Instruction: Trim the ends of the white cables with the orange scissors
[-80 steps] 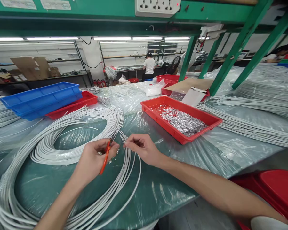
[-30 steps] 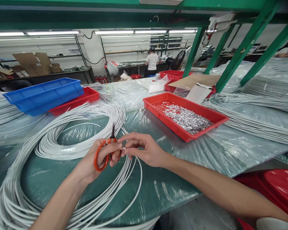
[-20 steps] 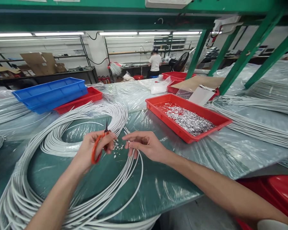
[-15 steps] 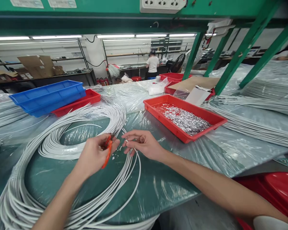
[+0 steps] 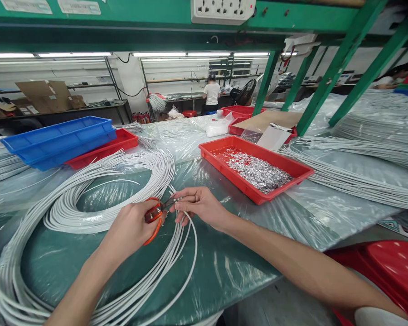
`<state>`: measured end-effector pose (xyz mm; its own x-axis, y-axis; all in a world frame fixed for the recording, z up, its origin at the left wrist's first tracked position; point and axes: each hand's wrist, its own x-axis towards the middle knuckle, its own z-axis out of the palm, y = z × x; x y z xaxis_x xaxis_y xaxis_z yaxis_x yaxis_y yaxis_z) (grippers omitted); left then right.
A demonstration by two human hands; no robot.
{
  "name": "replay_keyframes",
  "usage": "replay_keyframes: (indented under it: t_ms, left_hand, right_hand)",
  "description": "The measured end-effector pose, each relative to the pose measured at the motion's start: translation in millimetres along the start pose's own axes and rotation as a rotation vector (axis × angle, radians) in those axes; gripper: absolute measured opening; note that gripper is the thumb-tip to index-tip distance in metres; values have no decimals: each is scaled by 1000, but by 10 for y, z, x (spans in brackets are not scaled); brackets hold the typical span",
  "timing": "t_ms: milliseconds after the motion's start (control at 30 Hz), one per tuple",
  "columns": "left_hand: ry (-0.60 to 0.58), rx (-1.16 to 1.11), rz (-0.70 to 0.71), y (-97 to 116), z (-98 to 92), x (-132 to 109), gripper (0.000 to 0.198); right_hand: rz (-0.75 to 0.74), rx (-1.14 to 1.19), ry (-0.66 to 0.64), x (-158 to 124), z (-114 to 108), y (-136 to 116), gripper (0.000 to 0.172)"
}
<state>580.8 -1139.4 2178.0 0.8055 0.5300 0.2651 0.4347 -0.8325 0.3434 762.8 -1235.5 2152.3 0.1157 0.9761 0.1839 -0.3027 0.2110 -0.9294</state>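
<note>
Cable end: the right hand (image 5: 200, 206) pinches the tip of one white cable (image 5: 187, 226) just above the table (image 5: 224, 267), at the near edge of the big white cable coil (image 5: 88, 199).
Scissors: orange-handled scissors (image 5: 155, 216) sit in the left hand (image 5: 131, 228), fingers closed through the loops, blades pointing right and touching the pinched tip.
Progress: judging by the small bits scattered on the plastic sheet (image 5: 309, 213) by the hands, some ends look trimmed already; most of the coil lies untouched, so much seems left. How many ends are done cannot be told.
Change from half a second ago: the scissors then hung blade-down in the left hand, apart from the cable; now they are turned level and brought to the tip. The right hand has closed tighter on the cable.
Surroundings: a red tray (image 5: 294, 179) of silvery metal pieces (image 5: 258, 171) stands beyond the right hand; stacked blue trays (image 5: 54, 138) sit far left; a person (image 5: 211, 93) works at a distant bench.
</note>
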Motion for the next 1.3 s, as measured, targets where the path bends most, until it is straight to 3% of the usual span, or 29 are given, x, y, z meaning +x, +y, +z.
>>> replay_keyframes:
  t_ms: [367, 767, 1033, 1300]
  left_hand:
    - [-40, 38, 3, 5, 21, -8, 36]
    - [-246, -99, 2, -19, -58, -20, 45]
    - [-249, 7, -25, -19, -100, -49, 48]
    - [-222, -97, -66, 49, -140, -52, 43]
  right_hand:
    - [24, -29, -7, -22, 22, -18, 38]
    - [-5, -124, -57, -38, 23, 0, 41]
    - [27, -150, -49, -3, -24, 77, 44]
    - [-7, -185, -69, 2, -21, 37, 39]
